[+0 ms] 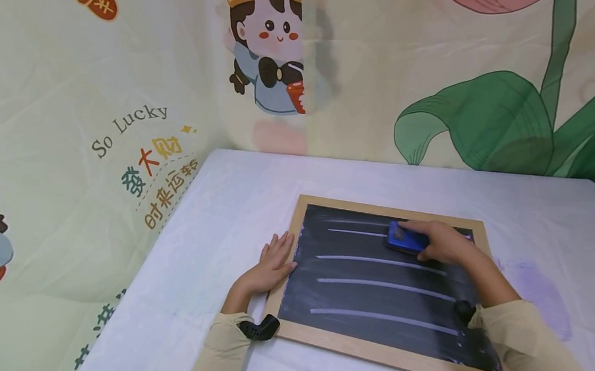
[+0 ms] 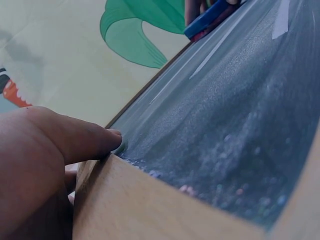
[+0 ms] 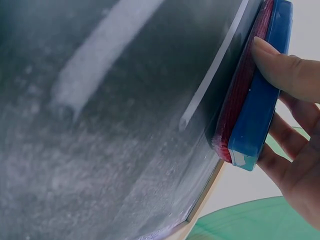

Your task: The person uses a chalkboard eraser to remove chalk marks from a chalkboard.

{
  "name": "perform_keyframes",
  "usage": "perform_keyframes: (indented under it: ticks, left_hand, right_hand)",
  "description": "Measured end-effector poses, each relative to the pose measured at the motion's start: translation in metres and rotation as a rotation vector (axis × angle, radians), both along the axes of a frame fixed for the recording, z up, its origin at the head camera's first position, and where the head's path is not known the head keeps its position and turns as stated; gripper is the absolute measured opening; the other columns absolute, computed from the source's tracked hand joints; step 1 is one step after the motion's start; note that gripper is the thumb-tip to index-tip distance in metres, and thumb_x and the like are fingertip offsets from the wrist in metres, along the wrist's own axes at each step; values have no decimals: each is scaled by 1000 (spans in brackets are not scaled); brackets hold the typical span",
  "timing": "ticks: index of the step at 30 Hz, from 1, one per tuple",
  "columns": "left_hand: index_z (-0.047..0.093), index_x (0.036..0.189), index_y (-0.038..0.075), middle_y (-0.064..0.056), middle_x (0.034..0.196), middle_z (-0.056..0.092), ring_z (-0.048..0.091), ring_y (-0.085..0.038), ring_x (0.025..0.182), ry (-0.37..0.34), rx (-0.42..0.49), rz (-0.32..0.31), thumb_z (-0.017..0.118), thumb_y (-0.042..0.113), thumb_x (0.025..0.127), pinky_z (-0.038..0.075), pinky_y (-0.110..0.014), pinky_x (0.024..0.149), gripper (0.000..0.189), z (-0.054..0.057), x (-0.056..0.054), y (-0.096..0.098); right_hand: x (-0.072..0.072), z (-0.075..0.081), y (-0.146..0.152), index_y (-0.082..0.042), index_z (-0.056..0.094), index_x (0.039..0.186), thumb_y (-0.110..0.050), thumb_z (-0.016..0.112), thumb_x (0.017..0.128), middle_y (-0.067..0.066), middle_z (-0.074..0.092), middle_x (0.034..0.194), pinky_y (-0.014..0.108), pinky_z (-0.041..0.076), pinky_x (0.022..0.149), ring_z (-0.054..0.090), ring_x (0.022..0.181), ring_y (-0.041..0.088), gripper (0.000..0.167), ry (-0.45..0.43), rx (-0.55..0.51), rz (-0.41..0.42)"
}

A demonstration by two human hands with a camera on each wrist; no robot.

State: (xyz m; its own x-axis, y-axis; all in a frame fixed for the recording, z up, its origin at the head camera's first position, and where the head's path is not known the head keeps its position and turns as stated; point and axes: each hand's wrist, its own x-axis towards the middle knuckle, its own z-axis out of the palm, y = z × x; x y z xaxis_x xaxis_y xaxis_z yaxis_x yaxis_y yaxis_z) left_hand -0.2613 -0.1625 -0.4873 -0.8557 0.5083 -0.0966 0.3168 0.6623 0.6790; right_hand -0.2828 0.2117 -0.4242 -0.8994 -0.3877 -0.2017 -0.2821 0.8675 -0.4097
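Note:
A blackboard [image 1: 367, 303] in a light wooden frame [image 1: 378, 356] lies on the table, with several pale chalk lines [image 1: 384, 286] running across it. My right hand [image 1: 445, 241] grips a blue board eraser [image 1: 404, 239] near the top of the board, thumb on one side and fingers on the other. In the right wrist view, the eraser's red felt [image 3: 240, 95] faces the dark surface. The two upper lines stop at the eraser in the head view. My left hand [image 1: 268, 263] rests along the left frame edge, fingers extended, its thumb [image 2: 95, 137] reaching over onto the board.
A white cloth covers the table [image 1: 219, 214], with a faint purple stain [image 1: 542, 298] right of the board. Chalk crumbs [image 2: 187, 190] lie along the board's edge. Printed curtains [image 1: 360, 96] hang behind and to the left. Both wrists carry small black devices [image 1: 260, 328].

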Motion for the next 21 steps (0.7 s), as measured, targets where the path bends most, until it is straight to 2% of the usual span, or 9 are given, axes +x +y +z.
perform_keyframes:
  ticks: [13,21]
  left_hand:
    - [7,147,5,-17,153,2,-11,-36,140,6,-7,-2,42,26,97,-6,-53,110,65,-3,-2,0]
    - [8,147,4,-17,153,3,-11,-36,140,7,-3,3,42,25,97,-6,-53,110,64,-2,-1,0]
  right_hand:
    - [-7,1,-14,-7,43,136,1,73,70,27,42,135,58,40,91,44,116,48,73,-6,10,12]
    - [-10,-2,-20,-10,47,134,1,75,66,27,46,131,57,43,87,48,112,47,74,46,-16,64]
